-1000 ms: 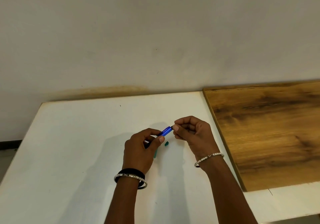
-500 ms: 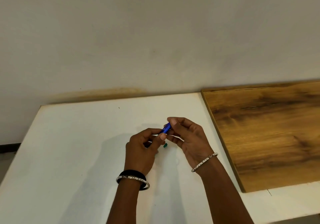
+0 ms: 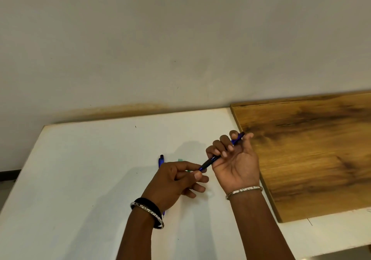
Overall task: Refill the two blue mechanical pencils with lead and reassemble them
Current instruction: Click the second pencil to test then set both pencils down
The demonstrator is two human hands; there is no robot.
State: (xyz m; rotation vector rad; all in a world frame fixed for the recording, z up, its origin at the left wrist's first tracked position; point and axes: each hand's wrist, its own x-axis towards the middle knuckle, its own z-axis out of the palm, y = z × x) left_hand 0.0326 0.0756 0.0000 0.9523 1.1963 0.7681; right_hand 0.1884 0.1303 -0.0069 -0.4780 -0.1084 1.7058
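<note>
My right hand [image 3: 235, 162] grips a blue mechanical pencil [image 3: 209, 161] with a black grip, palm up, the pencil slanting from upper right to lower left above the white table [image 3: 84, 169]. My left hand [image 3: 174, 181] pinches the pencil's lower tip end between thumb and forefinger. A second blue pencil [image 3: 161, 160] lies on the table behind my left hand, mostly hidden by it. A small green piece [image 3: 180, 160] shows just beyond my left hand, partly hidden.
A brown wooden board [image 3: 313, 149] lies on the table's right part, right next to my right hand. A plain wall rises behind the table. The table's left edge runs diagonally at the far left.
My right hand has turned palm up and moved right, now wrapping the whole pencil. My left hand shifted to the tip end. The second pencil has come into sight behind it.
</note>
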